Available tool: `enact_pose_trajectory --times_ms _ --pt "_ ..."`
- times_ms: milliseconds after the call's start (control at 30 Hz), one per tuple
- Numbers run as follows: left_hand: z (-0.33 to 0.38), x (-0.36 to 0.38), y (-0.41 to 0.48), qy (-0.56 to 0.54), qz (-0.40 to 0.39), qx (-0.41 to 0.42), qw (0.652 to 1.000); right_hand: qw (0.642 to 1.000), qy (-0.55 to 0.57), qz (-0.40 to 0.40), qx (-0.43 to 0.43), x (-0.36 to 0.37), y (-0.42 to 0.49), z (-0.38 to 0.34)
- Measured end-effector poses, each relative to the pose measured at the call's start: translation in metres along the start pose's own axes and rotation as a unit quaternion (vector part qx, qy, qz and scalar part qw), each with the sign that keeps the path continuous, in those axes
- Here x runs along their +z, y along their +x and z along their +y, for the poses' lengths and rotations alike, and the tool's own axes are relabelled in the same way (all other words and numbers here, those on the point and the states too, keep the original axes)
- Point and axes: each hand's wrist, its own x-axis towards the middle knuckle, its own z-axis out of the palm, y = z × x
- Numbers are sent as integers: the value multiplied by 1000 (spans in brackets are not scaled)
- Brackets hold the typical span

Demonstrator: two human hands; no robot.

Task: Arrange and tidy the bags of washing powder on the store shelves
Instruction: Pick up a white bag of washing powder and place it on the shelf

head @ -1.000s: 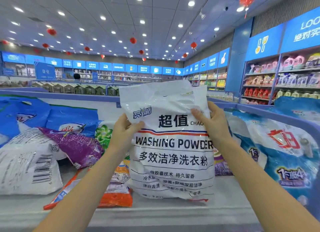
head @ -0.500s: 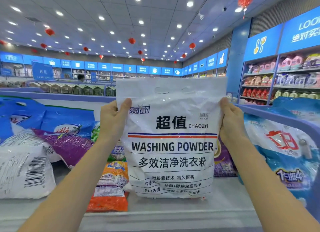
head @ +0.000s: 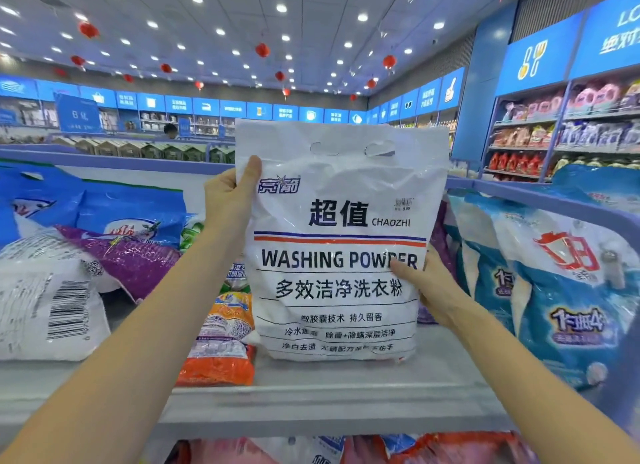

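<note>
Squarely in the head view, the white washing powder bag (head: 339, 255) stands upright on the grey shelf (head: 311, 404). The left hand (head: 230, 200) pinches its upper left corner, thumb across the front and fingers behind. The right hand (head: 433, 290) grips its right edge lower down, thumb over the print. An orange bag (head: 221, 342) sits just left of it, a purple bag (head: 128, 266) further left, and a teal bag (head: 554, 290) to its right.

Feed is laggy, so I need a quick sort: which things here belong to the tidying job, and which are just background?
Job: white washing powder bag, held upright by left hand and right hand; purple bag, orange bag, barcode bag, teal bags, all on the shelf.
Background: red lanterns, blue signs, stocked wall racks.
</note>
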Motion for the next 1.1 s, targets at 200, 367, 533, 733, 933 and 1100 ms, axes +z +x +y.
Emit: enact_pose_trajectory --times_ms 200,367,533,733,933,1100 --pt "-20 -20 4 -32 -109 -131 985 986 62 145 -46 13 -7 -2" --pt "-58 -48 -41 128 -331 -163 920 976 105 177 -70 0 -3 -34" --pt "-52 -43 -55 162 -320 -35 933 964 138 217 -68 -11 7 -56" --pt "-50 -45 -72 90 -204 -38 974 950 177 254 -31 -13 7 -61" --pt "-66 -46 -84 -36 -154 -145 977 947 186 262 -14 -5 8 -72" --pt "-60 -66 -57 60 -278 -122 951 958 162 235 -33 4 3 -87"
